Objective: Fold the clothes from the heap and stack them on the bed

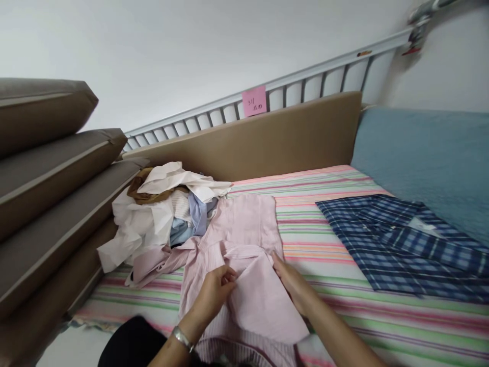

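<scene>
A pale pink striped shirt lies spread on the striped bed sheet in front of me. My left hand, with a metal bracelet at the wrist, pinches a fold of the shirt's fabric near its middle. My right hand rests along the shirt's right edge, fingers stretched flat against the cloth and pressing the folded part.
A heap of crumpled clothes in white, brown and light blue lies at the left. A blue plaid shirt lies folded at the right beside a blue cushion. Brown cushions are stacked at the far left; a tan board backs the bed.
</scene>
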Available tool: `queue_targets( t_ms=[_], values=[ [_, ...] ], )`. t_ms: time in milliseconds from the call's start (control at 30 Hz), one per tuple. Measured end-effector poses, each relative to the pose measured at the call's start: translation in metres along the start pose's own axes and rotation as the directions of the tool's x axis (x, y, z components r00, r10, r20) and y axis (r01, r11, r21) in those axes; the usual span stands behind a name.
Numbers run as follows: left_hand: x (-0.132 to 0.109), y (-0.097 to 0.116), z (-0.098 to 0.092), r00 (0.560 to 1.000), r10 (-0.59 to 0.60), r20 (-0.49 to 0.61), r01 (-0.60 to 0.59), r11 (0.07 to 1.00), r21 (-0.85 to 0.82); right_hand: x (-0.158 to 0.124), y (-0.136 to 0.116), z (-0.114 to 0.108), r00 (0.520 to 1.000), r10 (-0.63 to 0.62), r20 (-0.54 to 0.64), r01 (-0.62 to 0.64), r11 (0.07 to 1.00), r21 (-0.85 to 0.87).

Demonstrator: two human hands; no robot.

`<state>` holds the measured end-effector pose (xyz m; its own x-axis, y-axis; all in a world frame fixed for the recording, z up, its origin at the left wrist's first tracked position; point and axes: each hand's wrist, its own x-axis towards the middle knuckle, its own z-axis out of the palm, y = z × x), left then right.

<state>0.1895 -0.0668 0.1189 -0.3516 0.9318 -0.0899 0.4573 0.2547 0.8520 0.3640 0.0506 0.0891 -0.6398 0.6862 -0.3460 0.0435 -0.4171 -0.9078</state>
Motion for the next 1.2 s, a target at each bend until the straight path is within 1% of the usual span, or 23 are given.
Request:
queue_targets(
  t_ms=[67,133,167,200,267,300,367,433,467,533,600,700,767,867,933,967,1000,1033,1100,1133,1167,1200],
  values=[
    [0.003,-0.003,0.001,0.999,0.014,-0.041,-0.015,1.0,-0.02,-0.01,-0.007,-0.007,0.998,0.06,-0.013,-0.062,0.977,-0.205],
    [0.003,-0.005,0.001,0.998,0.025,-0.061,-0.027,0.999,-0.031,-0.018,-0.012,-0.012,0.997,0.081,-0.018,-0.081,0.915,-0.394],
    [0.002,-0.005,0.0,0.997,0.029,-0.065,-0.031,0.999,-0.035,-0.02,-0.013,-0.013,0.996,0.085,0.001,-0.075,0.895,-0.44],
    [0.001,-0.005,0.0,0.997,0.03,-0.071,-0.033,0.999,-0.039,-0.022,-0.013,-0.013,0.995,0.088,0.038,-0.062,0.892,-0.449],
    [-0.001,-0.003,-0.003,0.995,0.032,-0.09,-0.034,0.999,-0.028,-0.025,-0.015,-0.012,0.988,0.068,0.139,-0.011,0.926,-0.376],
    [-0.002,-0.001,-0.006,0.995,0.038,-0.096,-0.039,0.999,-0.015,-0.027,-0.017,-0.011,0.982,0.04,0.185,0.022,0.948,-0.318],
    [-0.005,0.004,-0.013,0.994,0.06,-0.089,-0.059,0.998,0.007,-0.031,-0.022,-0.009,0.971,-0.053,0.232,0.1,0.975,-0.2],
    [-0.009,0.009,-0.022,0.995,0.087,-0.051,-0.086,0.996,0.024,-0.035,-0.028,-0.007,0.966,-0.131,0.223,0.159,0.981,-0.111],
    [-0.011,0.011,-0.027,0.995,0.099,-0.027,-0.098,0.995,0.031,-0.037,-0.03,-0.007,0.966,-0.149,0.213,0.169,0.983,-0.077],
    [-0.016,0.015,-0.032,0.991,0.127,0.032,-0.129,0.99,0.058,-0.038,-0.031,-0.005,0.966,-0.163,0.2,0.172,0.985,-0.029],
    [-0.022,0.019,-0.033,0.979,0.178,0.099,-0.188,0.977,0.105,-0.037,-0.029,-0.004,0.965,-0.168,0.201,0.169,0.986,0.016],
    [-0.03,0.027,-0.021,0.948,0.263,0.177,-0.298,0.929,0.219,-0.035,-0.025,-0.002,0.966,-0.178,0.19,0.166,0.983,0.073],
    [-0.035,0.033,-0.007,0.939,0.289,0.186,-0.336,0.889,0.313,-0.036,-0.024,0.0,0.968,-0.181,0.172,0.167,0.982,0.092],
    [-0.038,0.041,0.014,0.951,0.279,0.133,-0.309,0.843,0.441,-0.041,-0.026,0.002,0.962,-0.209,0.176,0.191,0.975,0.11],
    [-0.034,0.043,0.018,0.96,0.263,0.092,-0.274,0.828,0.489,-0.044,-0.028,0.001,0.949,-0.245,0.199,0.217,0.964,0.152],
    [-0.029,0.045,0.014,0.964,0.257,0.074,-0.26,0.837,0.481,-0.044,-0.029,0.0,0.945,-0.258,0.201,0.224,0.959,0.176],
    [-0.024,0.046,0.006,0.966,0.253,0.057,-0.252,0.863,0.439,-0.042,-0.029,-0.002,0.947,-0.264,0.183,0.23,0.955,0.187],
    [-0.017,0.048,-0.005,0.967,0.25,0.036,-0.246,0.897,0.367,-0.039,-0.029,-0.004,0.954,-0.265,0.137,0.24,0.955,0.177],
    [-0.001,0.054,-0.034,0.97,0.243,-0.029,-0.234,0.955,0.184,-0.031,-0.027,-0.008,0.963,-0.269,-0.013,0.269,0.958,0.098],
    [0.007,0.057,-0.049,0.969,0.236,-0.071,-0.228,0.967,0.11,-0.027,-0.025,-0.01,0.958,-0.273,-0.087,0.278,0.959,0.047],
    [0.014,0.062,-0.063,0.968,0.228,-0.107,-0.223,0.973,0.065,-0.023,-0.024,-0.012,0.95,-0.279,-0.142,0.283,0.959,0.006],
    [0.02,0.065,-0.074,0.966,0.225,-0.129,-0.221,0.974,0.044,-0.02,-0.023,-0.013,0.944,-0.282,-0.172,0.283,0.959,-0.02]
  ],
)
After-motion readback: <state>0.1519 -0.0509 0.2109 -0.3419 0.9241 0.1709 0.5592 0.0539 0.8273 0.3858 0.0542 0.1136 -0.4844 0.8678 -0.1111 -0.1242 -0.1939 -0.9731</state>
